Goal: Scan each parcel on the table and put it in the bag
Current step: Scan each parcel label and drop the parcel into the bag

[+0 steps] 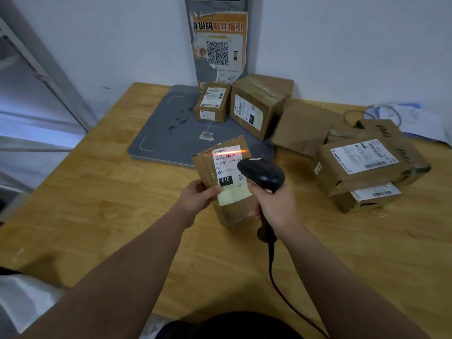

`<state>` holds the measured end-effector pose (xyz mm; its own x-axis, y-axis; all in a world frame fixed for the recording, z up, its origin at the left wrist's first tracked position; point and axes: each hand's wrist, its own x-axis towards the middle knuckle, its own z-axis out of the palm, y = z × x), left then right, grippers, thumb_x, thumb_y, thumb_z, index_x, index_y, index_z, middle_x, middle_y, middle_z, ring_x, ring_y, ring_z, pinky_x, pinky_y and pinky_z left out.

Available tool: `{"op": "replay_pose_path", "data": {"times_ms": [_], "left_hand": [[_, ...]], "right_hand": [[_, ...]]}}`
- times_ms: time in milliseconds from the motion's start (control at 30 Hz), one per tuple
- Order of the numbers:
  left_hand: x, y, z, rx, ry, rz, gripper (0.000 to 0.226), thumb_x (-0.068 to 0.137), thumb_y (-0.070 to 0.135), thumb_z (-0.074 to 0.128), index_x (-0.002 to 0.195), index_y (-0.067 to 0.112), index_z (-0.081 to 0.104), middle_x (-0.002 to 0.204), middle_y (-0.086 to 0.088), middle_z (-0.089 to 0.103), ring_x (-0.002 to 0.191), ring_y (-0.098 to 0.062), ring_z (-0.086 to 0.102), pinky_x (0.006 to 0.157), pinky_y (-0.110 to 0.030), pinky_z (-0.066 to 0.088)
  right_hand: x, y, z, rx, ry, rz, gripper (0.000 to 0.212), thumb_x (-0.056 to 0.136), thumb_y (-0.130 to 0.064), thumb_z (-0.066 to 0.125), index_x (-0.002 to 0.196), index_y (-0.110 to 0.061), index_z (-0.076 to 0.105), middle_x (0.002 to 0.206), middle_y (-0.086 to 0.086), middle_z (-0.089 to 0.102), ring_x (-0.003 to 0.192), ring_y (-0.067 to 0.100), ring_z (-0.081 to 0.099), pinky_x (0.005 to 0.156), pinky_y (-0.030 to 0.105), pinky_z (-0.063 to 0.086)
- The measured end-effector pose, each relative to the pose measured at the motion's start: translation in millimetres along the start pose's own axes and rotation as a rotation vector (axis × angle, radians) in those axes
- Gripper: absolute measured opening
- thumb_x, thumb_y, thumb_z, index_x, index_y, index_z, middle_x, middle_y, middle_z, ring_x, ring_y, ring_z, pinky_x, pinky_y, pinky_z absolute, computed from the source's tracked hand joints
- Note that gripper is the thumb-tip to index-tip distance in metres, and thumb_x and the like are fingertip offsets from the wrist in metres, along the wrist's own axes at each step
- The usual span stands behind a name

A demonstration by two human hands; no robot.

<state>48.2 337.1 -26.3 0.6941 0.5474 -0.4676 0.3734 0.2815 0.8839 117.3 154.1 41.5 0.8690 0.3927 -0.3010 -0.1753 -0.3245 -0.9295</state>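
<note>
My left hand holds a small brown cardboard parcel tilted up above the table, label facing me. My right hand grips a black corded barcode scanner right beside the parcel. A red scan line lies across the barcode at the top of the label. Several more cardboard parcels rest on the table: a small one and a bigger one at the back, a plain one, and a stack at the right. A white bag shows at the lower left edge.
The wooden table carries a grey scanning pad with an upright grey post and an orange QR poster behind it. Cables and papers lie at the far right. A metal shelf frame stands at left.
</note>
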Motion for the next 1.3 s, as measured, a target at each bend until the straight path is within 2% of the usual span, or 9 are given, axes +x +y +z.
{"op": "replay_pose_path", "data": {"times_ms": [200, 367, 500, 667, 733, 900, 1000, 1167, 1300], "left_hand": [[-3, 0, 2, -0.004, -0.005, 0.005, 0.046, 0.083, 0.019, 0.074, 0.123, 0.012, 0.051, 0.111, 0.001, 0.064, 0.099, -0.012, 0.063, 0.074, -0.022, 0.052], [1, -2, -1, 0.018, -0.005, 0.01, 0.056, 0.082, 0.023, 0.075, 0.131, 0.009, 0.051, 0.118, -0.003, 0.065, 0.106, -0.017, 0.063, 0.083, -0.027, 0.053], [1, -1, 0, 0.017, -0.006, 0.013, 0.052, 0.083, 0.022, 0.075, 0.128, 0.009, 0.053, 0.117, -0.003, 0.065, 0.106, -0.017, 0.063, 0.084, -0.028, 0.052], [-3, -1, 1, 0.007, -0.006, 0.001, 0.045, 0.085, 0.021, 0.072, 0.124, 0.013, 0.052, 0.114, 0.0, 0.064, 0.104, -0.015, 0.062, 0.086, -0.028, 0.051], [-7, 0, 1, -0.005, 0.006, 0.004, 0.045, 0.084, 0.02, 0.073, 0.122, 0.013, 0.051, 0.113, 0.0, 0.064, 0.1, -0.013, 0.062, 0.08, -0.025, 0.051], [-25, -4, -7, -0.002, 0.092, 0.037, 0.065, 0.075, 0.022, 0.082, 0.129, 0.008, 0.049, 0.119, -0.006, 0.063, 0.105, -0.019, 0.064, 0.078, -0.026, 0.052], [-53, -8, -20, -0.041, 0.184, 0.042, 0.062, 0.076, 0.021, 0.081, 0.127, 0.009, 0.047, 0.118, -0.006, 0.062, 0.104, -0.018, 0.063, 0.08, -0.027, 0.053], [-108, -22, -61, -0.13, 0.328, 0.063, 0.062, 0.08, 0.02, 0.078, 0.129, 0.014, 0.041, 0.117, -0.008, 0.062, 0.105, -0.021, 0.063, 0.092, -0.038, 0.054], [-152, -39, -104, -0.135, 0.422, 0.101, 0.054, 0.082, 0.013, 0.074, 0.124, 0.013, 0.04, 0.117, -0.008, 0.059, 0.104, -0.021, 0.063, 0.086, -0.035, 0.055]], "right_hand": [[-2, -1, -2, -0.085, -0.028, 0.057, 0.019, 0.084, -0.016, 0.064, 0.071, -0.002, 0.062, 0.049, 0.006, 0.058, 0.04, 0.01, 0.055, 0.05, 0.023, 0.049], [-6, -5, 1, -0.087, -0.037, 0.04, 0.014, 0.084, -0.015, 0.065, 0.073, -0.005, 0.064, 0.05, 0.004, 0.059, 0.041, 0.011, 0.056, 0.052, 0.025, 0.05], [-6, -4, 0, -0.082, -0.034, 0.041, 0.013, 0.085, -0.015, 0.065, 0.079, -0.004, 0.065, 0.049, 0.003, 0.058, 0.041, 0.011, 0.056, 0.052, 0.026, 0.05], [-7, -3, 0, -0.073, -0.039, 0.044, 0.015, 0.085, -0.015, 0.065, 0.073, -0.005, 0.063, 0.045, 0.002, 0.057, 0.039, 0.01, 0.055, 0.05, 0.024, 0.048], [-9, -2, -1, -0.022, -0.06, 0.05, 0.022, 0.085, -0.014, 0.065, 0.066, -0.004, 0.062, 0.047, 0.005, 0.056, 0.04, 0.014, 0.054, 0.052, 0.026, 0.049], [-19, 0, 2, 0.038, -0.133, 0.041, 0.031, 0.085, -0.016, 0.069, 0.058, -0.005, 0.06, 0.045, 0.005, 0.055, 0.039, 0.015, 0.052, 0.046, 0.024, 0.046], [-29, 4, 11, 0.057, -0.178, 0.024, 0.032, 0.085, -0.017, 0.069, 0.057, -0.005, 0.059, 0.045, 0.005, 0.054, 0.039, 0.014, 0.052, 0.045, 0.023, 0.045], [-57, 26, 35, 0.128, -0.285, 0.024, 0.018, 0.086, -0.011, 0.067, 0.07, -0.005, 0.063, 0.053, 0.005, 0.056, 0.048, 0.016, 0.055, 0.05, 0.026, 0.048], [-88, 46, 60, 0.125, -0.342, 0.041, 0.008, 0.085, -0.01, 0.07, 0.078, -0.01, 0.067, 0.065, 0.006, 0.061, 0.063, 0.018, 0.06, 0.061, 0.029, 0.051]]}}
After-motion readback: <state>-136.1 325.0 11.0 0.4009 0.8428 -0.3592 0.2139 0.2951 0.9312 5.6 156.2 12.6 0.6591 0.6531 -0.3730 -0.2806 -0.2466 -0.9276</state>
